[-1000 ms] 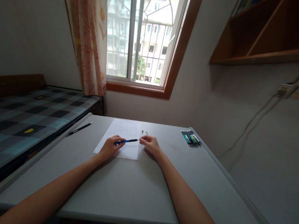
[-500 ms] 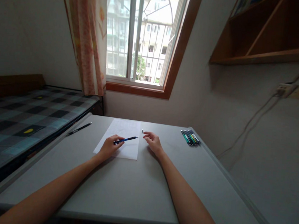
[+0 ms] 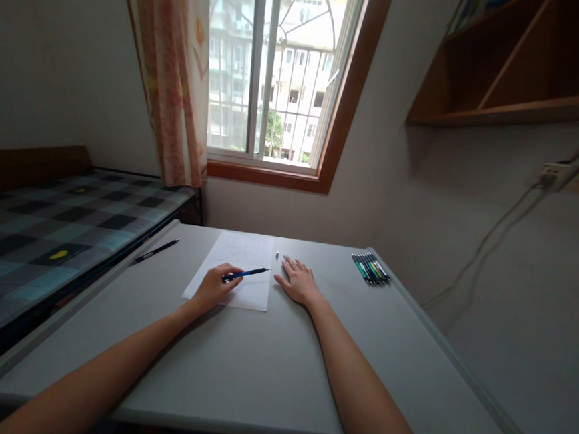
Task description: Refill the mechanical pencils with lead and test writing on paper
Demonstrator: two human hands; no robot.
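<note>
My left hand [image 3: 215,285] rests on a white sheet of paper [image 3: 239,256] and is closed around a blue pen [image 3: 245,274], whose tip points right. My right hand [image 3: 298,280] lies flat on the grey table [image 3: 267,369] just right of the paper, fingers stretched out and apart. Two tiny pen parts [image 3: 277,255] lie on the table just beyond its fingertips.
A row of several pens [image 3: 370,268] lies at the table's far right corner. A single black pen [image 3: 155,250] lies near the left edge. A bed with a checked cover [image 3: 43,224] stands along the left. A window is ahead, and a wooden shelf [image 3: 522,68] hangs upper right.
My right hand left the blue pen's tip, moved slightly right and opened flat on the table. My left hand kept hold of the pen.
</note>
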